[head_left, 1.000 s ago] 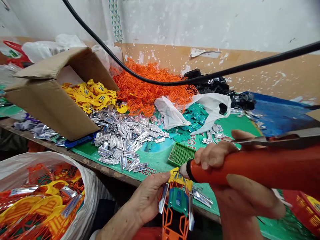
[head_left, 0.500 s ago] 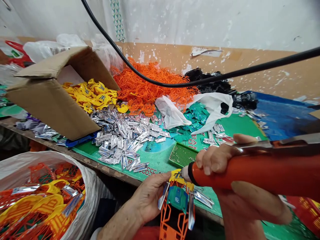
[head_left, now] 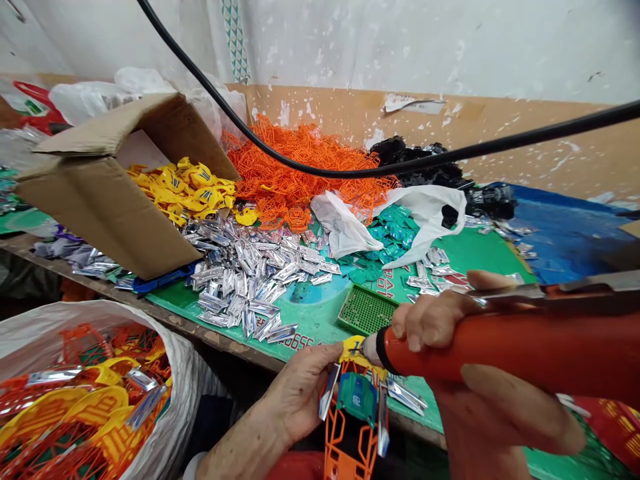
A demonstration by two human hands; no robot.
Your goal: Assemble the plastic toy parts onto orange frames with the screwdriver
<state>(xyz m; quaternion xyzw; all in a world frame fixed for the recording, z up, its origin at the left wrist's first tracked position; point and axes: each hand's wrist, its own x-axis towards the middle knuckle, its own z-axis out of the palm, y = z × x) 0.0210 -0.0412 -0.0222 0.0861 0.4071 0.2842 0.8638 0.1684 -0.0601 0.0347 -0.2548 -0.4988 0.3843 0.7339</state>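
Left hand (head_left: 300, 393): clamped on the plastic model (head_left: 356, 400), my fingers pinching it.
Right hand (head_left: 440, 327): closed around the orange soldering iron (head_left: 520, 347), its tip (head_left: 369, 350) against the yellow top (head_left: 353, 348).

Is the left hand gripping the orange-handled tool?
No, the right hand grips the orange-handled tool; the left hand holds the plastic assembly.

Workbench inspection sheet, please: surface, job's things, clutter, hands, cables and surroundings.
Surface: green printed mat, parts heaped across it.
Job's things: orange and teal plastic model; orange tool, tip at the model's yellow end.
Clutter: silver parts, yellow parts, orange lattice, white bag, cardboard box.
Hands: left hand grips the model; right hand grips the tool.
Cables: black cable crosses overhead.
Surroundings: filled white sack lower left; scuffed wall behind.
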